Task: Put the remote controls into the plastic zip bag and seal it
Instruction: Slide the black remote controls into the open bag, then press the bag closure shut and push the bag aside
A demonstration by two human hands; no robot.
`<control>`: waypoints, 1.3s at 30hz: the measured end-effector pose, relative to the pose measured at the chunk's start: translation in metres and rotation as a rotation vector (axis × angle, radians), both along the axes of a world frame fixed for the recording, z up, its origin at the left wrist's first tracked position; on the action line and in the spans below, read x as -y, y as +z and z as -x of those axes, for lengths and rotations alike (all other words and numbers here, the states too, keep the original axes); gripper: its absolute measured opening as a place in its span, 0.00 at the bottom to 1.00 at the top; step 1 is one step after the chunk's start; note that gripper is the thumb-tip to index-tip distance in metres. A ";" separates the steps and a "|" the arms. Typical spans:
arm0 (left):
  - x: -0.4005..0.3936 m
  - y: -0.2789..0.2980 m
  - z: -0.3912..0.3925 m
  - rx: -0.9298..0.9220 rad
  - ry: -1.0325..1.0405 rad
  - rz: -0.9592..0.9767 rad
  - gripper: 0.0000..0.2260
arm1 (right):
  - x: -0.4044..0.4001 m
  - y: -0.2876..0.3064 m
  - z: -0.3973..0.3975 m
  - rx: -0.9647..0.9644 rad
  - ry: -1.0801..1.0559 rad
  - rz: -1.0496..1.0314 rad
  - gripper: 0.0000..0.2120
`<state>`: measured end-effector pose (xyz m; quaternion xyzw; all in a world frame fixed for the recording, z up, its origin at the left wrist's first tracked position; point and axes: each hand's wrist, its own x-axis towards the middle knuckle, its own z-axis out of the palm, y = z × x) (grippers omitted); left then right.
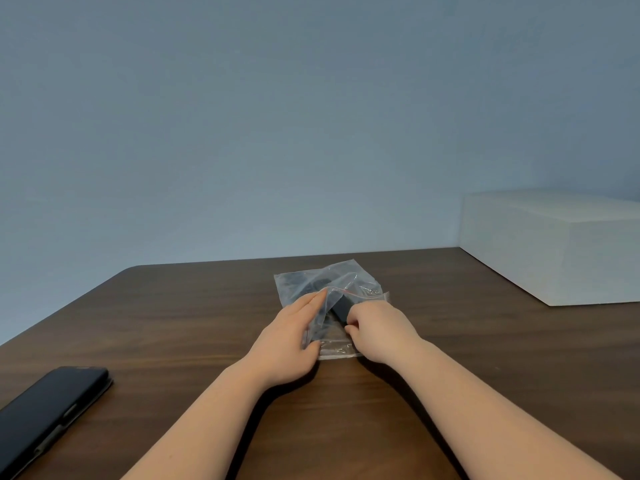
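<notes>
Feeding a dark remote into the zip bag on the bench.

Nearest, the left hand (289, 344) lies with its fingers straight and together along the bag's left edge, thumb pinning the near corner. Just to its right, the right hand (377, 329) has its fingers curled shut at the bag's mouth, apparently on the end of the remote control (341, 311), though the grip itself is hidden. Beyond both sets of fingers, the plastic zip bag (332, 282) runs away from the person, its red-lined mouth gaping, and dark shapes show through it farther in. Judging by this, the remote's long axis points away, so the right hand, the nearer one, pushes forward.
</notes>
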<state>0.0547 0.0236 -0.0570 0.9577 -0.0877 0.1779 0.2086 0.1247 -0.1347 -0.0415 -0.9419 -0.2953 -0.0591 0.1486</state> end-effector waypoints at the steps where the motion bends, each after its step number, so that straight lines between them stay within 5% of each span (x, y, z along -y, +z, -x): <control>1: 0.000 0.000 0.000 -0.001 -0.001 0.003 0.34 | -0.002 -0.002 -0.002 -0.004 0.004 0.004 0.09; 6: 0.000 0.000 0.000 0.018 -0.013 0.008 0.31 | -0.008 -0.007 -0.005 -0.088 0.060 0.031 0.07; 11: 0.000 0.002 0.002 -0.032 -0.020 -0.006 0.34 | -0.005 -0.004 -0.003 -0.068 0.074 0.013 0.17; 19: -0.002 0.011 0.005 0.170 0.080 0.004 0.11 | 0.019 0.022 0.000 0.306 -0.221 -0.401 0.17; 22: -0.001 0.015 0.008 0.220 0.106 0.007 0.08 | 0.028 0.020 -0.005 0.113 -0.279 -0.469 0.21; 25: -0.002 0.016 0.010 0.240 0.115 -0.053 0.07 | 0.030 0.013 -0.010 -0.042 -0.290 -0.449 0.15; 29: -0.004 0.021 0.014 0.312 0.138 -0.097 0.05 | 0.034 0.017 -0.013 0.065 -0.365 -0.457 0.09; 39: -0.005 0.031 0.022 0.407 0.183 -0.083 0.05 | 0.043 0.021 -0.016 0.205 -0.475 -0.474 0.13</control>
